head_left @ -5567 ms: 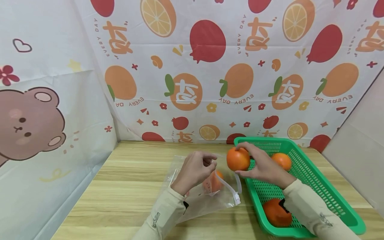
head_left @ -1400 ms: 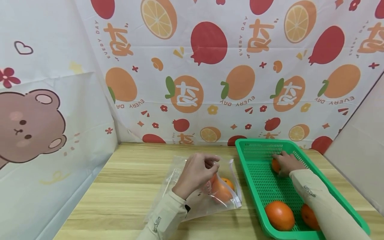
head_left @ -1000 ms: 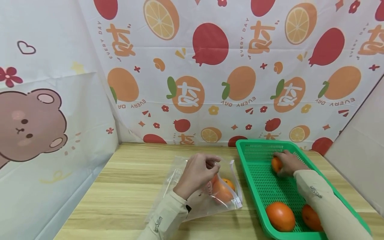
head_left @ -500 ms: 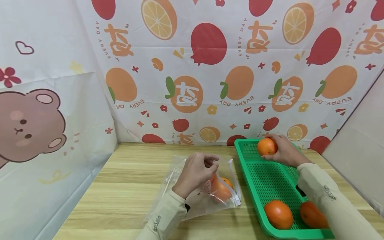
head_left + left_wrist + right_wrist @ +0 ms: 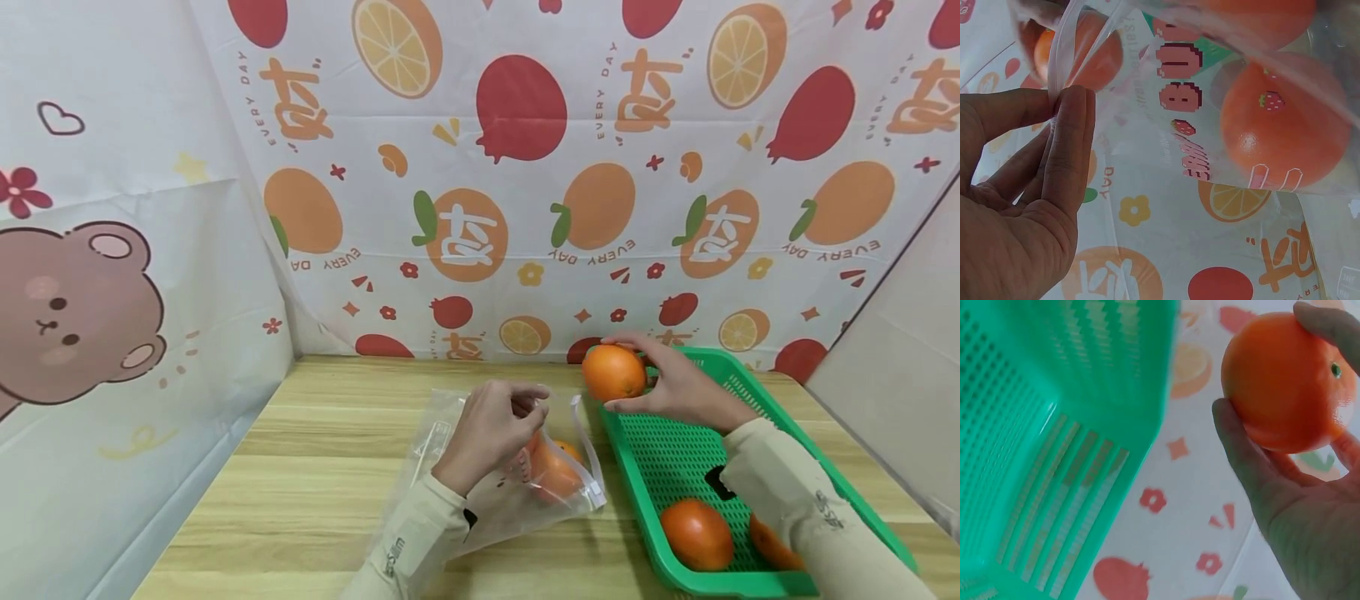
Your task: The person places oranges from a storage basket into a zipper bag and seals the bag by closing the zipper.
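- Taking 12 o'clock as directly away from you in the head view, your table (image 5: 300, 475) had a pale, striped wood-grain surface.
- A white backdrop (image 5: 525, 217) printed with fruit and lettering rose at 12 o'clock; a bear-printed cloth (image 5: 67, 308) hung at 9 o'clock.
- The bag (image 5: 517, 518) before you was thin, clear, wrinkled plastic with reddish printing; smooth bagged oranges (image 5: 555, 473) lay inside it.
- The basket (image 5: 675, 454), at 3 o'clock from the bag, was green, rectangular and perforated, with rounded corners. Two loose oranges (image 5: 697, 535) sat at its 6 o'clock end.
- Your left hand (image 5: 491, 433) pinched the bag's zip strip (image 5: 1063, 56) between thumb and fingers.
- Your right hand (image 5: 678, 387) grasped the held orange (image 5: 613, 373), glossy and nearly round, at 1 o'clock from the bag, raised across the basket's 11 o'clock corner as you saw it.
- The held orange's green stem spot faced 3 o'clock in the right wrist view; its slightly longer axis ran roughly from 9 to 3 o'clock in the head view.
- The bag's mouth faced about 2 o'clock, with the slider (image 5: 597, 492) at its 4 o'clock corner.
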`<state>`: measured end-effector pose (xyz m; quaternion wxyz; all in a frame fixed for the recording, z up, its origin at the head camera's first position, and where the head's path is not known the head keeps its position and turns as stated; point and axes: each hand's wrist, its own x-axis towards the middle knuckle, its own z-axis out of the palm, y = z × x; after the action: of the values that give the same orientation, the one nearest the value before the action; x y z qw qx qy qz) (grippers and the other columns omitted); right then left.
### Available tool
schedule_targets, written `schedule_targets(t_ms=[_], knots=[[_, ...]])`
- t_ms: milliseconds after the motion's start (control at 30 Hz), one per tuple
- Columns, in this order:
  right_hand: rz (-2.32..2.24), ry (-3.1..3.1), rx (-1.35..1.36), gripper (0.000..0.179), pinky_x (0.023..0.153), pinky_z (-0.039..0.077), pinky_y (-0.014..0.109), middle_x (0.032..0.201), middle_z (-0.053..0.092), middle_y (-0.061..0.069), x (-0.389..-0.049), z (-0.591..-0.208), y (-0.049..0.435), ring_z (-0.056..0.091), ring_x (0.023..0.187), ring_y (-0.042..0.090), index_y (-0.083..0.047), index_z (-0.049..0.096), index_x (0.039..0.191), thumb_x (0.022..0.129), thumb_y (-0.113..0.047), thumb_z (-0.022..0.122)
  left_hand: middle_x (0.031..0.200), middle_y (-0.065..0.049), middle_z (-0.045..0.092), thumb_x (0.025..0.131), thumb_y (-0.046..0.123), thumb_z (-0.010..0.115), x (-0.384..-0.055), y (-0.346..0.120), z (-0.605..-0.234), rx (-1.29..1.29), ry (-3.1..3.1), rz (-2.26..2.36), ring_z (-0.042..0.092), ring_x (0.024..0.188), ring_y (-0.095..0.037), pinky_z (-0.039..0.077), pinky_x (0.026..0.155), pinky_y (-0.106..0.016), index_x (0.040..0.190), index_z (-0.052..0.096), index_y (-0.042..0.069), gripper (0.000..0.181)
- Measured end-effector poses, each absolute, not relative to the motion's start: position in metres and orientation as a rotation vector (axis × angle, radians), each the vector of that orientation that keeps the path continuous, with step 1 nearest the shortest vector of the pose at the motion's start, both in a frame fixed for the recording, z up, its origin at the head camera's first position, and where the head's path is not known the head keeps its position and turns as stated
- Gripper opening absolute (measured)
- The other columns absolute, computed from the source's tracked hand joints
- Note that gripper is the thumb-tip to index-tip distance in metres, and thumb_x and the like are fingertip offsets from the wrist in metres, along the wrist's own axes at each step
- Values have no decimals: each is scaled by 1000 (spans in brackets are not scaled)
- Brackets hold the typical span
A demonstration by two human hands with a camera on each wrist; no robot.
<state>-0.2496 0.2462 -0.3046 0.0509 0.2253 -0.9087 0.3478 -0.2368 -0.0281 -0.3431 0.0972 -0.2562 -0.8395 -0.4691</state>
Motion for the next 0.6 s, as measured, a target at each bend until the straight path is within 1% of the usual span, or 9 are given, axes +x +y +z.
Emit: schedule_targets(t_ms=[133, 233, 367, 600], knots=[[1178, -2753, 791, 75, 82, 58, 45, 132, 56, 9, -243, -307, 231, 58, 109, 33, -21, 49, 140, 77, -23, 90, 80, 7, 73, 91, 9, 69, -236, -28, -342, -755, -2477, -1393, 65, 70, -3, 54, 65, -23, 102, 80, 11, 16], [1213, -2769, 849, 75, 83, 58, 45, 133, 55, 9, -239, -311, 221, 57, 110, 32, -20, 49, 140, 77, -23, 90, 80, 7, 73, 91, 9, 70, -237, -28, -342, -755, -2469, -1391, 65, 70, -3, 54, 65, -23, 103, 80, 10, 16], [1203, -2808, 874, 74, 84, 58, 41, 130, 57, 8, -236, -318, 211, 59, 109, 29, -19, 50, 140, 78, -25, 89, 79, 7, 72, 90, 8, 71, -237, -28, -342, -746, -2457, -1390, 64, 70, -4, 53, 64, -23, 104, 80, 10, 17], [1208, -2849, 861, 74, 83, 59, 37, 129, 57, 9, -236, -331, 206, 59, 110, 30, -14, 50, 140, 79, -25, 89, 79, 6, 72, 90, 8, 70, -236, -29, -341, -750, -2449, -1410, 64, 69, -5, 53, 62, -23, 104, 80, 9, 17]])
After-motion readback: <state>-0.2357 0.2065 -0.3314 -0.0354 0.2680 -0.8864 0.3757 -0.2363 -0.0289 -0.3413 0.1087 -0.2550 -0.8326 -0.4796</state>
